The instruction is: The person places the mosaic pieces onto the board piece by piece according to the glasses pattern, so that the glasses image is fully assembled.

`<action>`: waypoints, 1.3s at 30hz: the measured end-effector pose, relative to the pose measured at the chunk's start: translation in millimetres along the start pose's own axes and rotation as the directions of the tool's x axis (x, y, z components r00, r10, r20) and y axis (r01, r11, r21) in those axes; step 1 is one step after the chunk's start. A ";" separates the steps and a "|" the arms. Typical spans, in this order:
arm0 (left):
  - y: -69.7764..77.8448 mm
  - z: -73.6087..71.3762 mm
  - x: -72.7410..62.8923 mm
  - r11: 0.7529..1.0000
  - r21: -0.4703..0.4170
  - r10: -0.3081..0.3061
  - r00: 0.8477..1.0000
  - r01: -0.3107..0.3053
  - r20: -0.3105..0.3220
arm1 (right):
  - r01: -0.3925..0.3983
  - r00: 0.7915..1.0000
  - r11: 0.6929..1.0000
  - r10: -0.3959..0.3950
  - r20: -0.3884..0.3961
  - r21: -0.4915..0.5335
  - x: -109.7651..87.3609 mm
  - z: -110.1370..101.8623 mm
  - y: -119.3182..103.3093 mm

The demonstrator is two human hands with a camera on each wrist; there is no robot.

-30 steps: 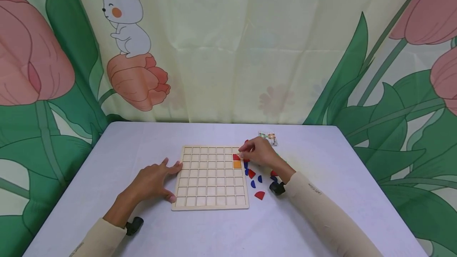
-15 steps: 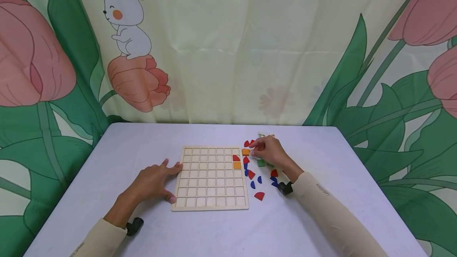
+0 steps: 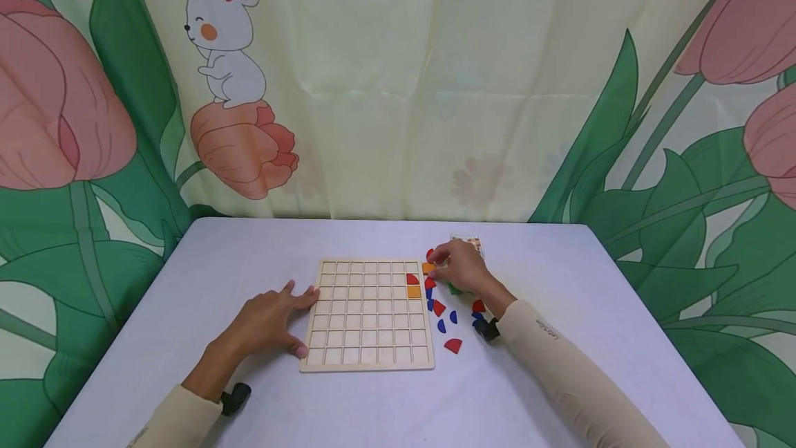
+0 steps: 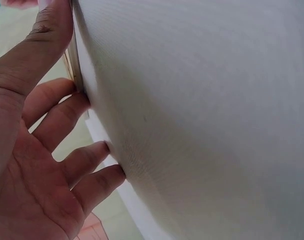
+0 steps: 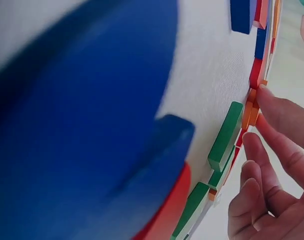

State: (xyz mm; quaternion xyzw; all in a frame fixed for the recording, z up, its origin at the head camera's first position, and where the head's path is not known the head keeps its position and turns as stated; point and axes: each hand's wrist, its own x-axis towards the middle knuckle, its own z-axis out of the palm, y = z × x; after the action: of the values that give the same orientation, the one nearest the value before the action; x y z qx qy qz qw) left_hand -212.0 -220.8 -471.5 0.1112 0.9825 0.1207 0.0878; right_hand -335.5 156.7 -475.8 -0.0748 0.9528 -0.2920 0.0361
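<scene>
A wooden grid board (image 3: 367, 323) lies flat on the table, with a red quarter-round piece (image 3: 412, 279) and an orange square (image 3: 414, 292) in cells near its right edge. Spread along the board's left edge, my left hand (image 3: 264, 320) touches it with thumb and fingertips; the left wrist view shows the fingers (image 4: 61, 117) extended at the edge. My right hand (image 3: 463, 268) is just off the board's upper right side. Its thumb and index finger pinch an orange block (image 5: 250, 110), also visible beside the board in the head view, while the other fingers curl loosely.
Loose red pieces (image 3: 453, 346), blue half-rounds (image 3: 441, 325) and green blocks (image 5: 226, 137) lie right of the board. A printed card (image 3: 475, 242) is partly hidden behind my right hand. A patterned curtain (image 3: 373, 123) hangs behind the table.
My right hand moved right, away from the board, uncovering the orange block, then came back left onto it. My left hand stays at the board's edge.
</scene>
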 end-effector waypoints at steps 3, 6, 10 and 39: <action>0.2 -1.1 0.2 1.000 0.004 0.004 1.000 -0.004 -0.002 | 0.005 1.000 1.000 -0.005 -0.006 0.000 0.2 0.3 -0.2; -0.3 -0.9 0.4 1.000 0.009 0.009 1.000 -0.009 -0.005 | 0.012 1.000 1.000 -0.012 -0.003 0.005 -0.4 -1.1 -0.3; -1.4 0.1 -0.1 1.000 0.006 0.012 1.000 -0.012 -0.011 | 0.022 1.000 1.000 -0.022 0.000 0.018 -2.2 -3.4 -2.6; -0.1 -0.9 0.7 1.000 0.015 0.003 1.000 -0.003 -0.007 | 0.173 0.975 0.984 -0.178 0.135 0.049 0.4 21.5 -42.0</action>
State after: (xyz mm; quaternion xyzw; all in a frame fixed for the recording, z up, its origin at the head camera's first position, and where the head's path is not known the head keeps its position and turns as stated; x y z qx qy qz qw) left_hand -212.9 -220.9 -470.8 0.1131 0.9835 0.1137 0.0835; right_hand -328.3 110.4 -470.0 -0.1781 0.9321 -0.3056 0.0778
